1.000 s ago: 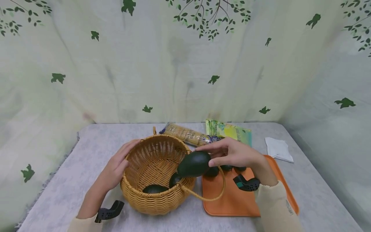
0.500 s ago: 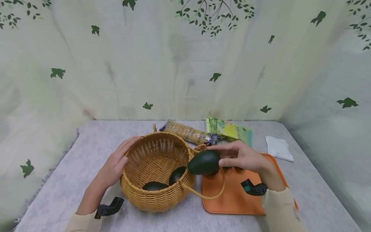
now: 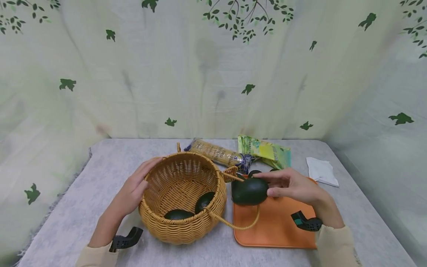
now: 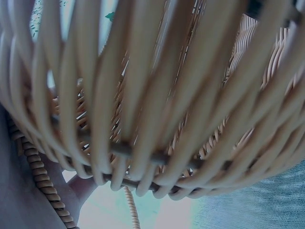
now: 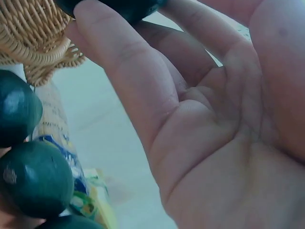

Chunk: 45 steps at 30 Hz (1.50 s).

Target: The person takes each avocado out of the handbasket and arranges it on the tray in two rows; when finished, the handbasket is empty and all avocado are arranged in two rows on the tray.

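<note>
My left hand (image 3: 135, 187) grips the left rim of a round wicker basket (image 3: 180, 231), thumb at the edge. In the left wrist view the basket's woven side (image 4: 143, 95) fills most of the picture. Two dark green avocados (image 3: 179, 214) lie inside the basket at its near right. My right hand (image 3: 293, 185) pinches another avocado (image 3: 250, 191) between thumb and fingers, over the left part of an orange tray (image 3: 277, 230). Several more avocados (image 5: 35, 179) sit at the tray's far side, partly hidden in the head view by the held one.
The basket's rope handle (image 3: 240, 227) loops out over the tray's left edge. Behind lie a long bag of noodles (image 3: 217, 152) and a green and yellow packet (image 3: 265, 151). A white tissue pack (image 3: 321, 171) is at the right. Printed cloth walls enclose the table.
My right hand has carried the avocado rightward, from over the basket's right rim to over the tray. My left hand has stayed on the basket.
</note>
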Tool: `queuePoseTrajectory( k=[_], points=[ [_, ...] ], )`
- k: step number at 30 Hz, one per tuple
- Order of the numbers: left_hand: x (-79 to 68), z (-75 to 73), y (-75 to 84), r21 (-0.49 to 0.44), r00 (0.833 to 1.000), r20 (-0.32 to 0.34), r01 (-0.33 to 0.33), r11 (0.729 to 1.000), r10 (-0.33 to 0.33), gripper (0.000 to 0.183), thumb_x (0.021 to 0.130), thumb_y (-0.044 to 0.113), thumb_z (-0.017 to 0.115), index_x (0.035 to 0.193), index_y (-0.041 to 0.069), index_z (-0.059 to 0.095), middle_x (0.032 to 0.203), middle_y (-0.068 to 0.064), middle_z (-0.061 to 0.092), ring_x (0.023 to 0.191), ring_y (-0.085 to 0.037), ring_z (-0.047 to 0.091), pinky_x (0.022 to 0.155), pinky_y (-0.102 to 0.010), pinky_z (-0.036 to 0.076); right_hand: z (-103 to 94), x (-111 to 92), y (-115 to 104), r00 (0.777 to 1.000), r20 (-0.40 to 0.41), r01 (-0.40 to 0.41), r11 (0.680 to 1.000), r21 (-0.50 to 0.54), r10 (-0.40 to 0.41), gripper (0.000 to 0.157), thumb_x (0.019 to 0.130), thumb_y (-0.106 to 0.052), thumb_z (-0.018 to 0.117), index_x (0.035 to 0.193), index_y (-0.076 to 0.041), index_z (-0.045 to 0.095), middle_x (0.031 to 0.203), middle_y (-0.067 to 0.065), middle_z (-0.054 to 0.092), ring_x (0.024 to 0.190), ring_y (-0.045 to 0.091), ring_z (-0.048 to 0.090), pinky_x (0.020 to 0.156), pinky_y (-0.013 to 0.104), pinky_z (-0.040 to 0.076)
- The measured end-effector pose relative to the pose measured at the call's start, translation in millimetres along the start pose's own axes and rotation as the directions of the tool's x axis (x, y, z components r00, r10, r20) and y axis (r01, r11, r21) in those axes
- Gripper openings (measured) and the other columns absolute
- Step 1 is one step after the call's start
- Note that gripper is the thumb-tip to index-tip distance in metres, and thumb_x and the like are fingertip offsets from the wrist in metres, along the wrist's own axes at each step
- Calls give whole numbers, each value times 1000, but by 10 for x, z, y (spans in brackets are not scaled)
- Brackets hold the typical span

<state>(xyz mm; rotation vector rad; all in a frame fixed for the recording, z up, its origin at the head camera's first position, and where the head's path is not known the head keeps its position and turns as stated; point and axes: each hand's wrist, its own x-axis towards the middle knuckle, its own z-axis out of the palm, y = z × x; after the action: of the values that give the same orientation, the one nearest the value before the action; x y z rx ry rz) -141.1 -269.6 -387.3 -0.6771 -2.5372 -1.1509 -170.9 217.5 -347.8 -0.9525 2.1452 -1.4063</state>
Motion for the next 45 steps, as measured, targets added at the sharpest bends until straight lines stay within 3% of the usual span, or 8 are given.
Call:
queuePoseTrajectory(
  k=[7,12,19,26,32,40,45],
  points=[
    [-6,11,-9,-5,1000,-4,-4,1000,4,72,93,-12,32,159,15,41,158,-12,43,145,0,33,109,-7,21,-66,-83,45,999,23,-30,1000,7,29,47,100,-9,65,146,-13,60,122,9,74,93,21,69,74,35,57],
    [2,10,0,2,1000,-5,-3,1000,3,72,92,-11,32,159,14,40,159,-12,43,146,-2,33,110,-7,21,-117,-151,97,999,30,-18,999,38,17,47,101,-6,62,147,-7,58,128,8,73,108,24,71,84,37,59],
    [-11,23,25,-16,1000,0,-10,1000,10,72,92,-12,33,159,14,41,158,-13,43,146,-14,37,110,-8,22,-220,-291,171,998,44,-41,999,30,40,46,101,-4,60,147,-6,58,124,9,75,108,21,72,86,33,58],
    [-37,27,15,-10,1000,2,2,1000,-2,74,91,-13,34,159,16,40,159,-11,43,145,-2,34,110,-7,21,-319,-423,258,996,77,-57,998,28,54,47,102,-2,59,148,-5,56,122,11,75,108,22,72,88,33,58],
    [-27,17,23,-5,1000,0,-15,1000,15,73,92,-12,34,159,14,40,159,-13,43,146,-10,36,110,-7,22,-377,-470,321,990,127,-76,996,57,68,47,102,0,56,149,-3,54,124,14,73,110,25,71,90,34,57],
    [-5,11,14,8,1000,-1,4,1000,-4,73,92,-12,33,159,15,40,159,-11,42,145,-5,35,109,-7,22,-377,-461,375,975,121,-185,982,-34,188,46,102,-11,62,148,-9,57,135,10,67,112,22,69,90,32,56],
    [-2,12,4,6,1000,-6,1,1000,-1,73,91,-12,32,159,14,40,159,-12,43,145,-1,34,109,-7,22,-300,-363,401,958,121,-257,965,-48,261,45,100,-19,67,145,-20,62,130,15,60,109,23,70,89,33,56]
  ],
)
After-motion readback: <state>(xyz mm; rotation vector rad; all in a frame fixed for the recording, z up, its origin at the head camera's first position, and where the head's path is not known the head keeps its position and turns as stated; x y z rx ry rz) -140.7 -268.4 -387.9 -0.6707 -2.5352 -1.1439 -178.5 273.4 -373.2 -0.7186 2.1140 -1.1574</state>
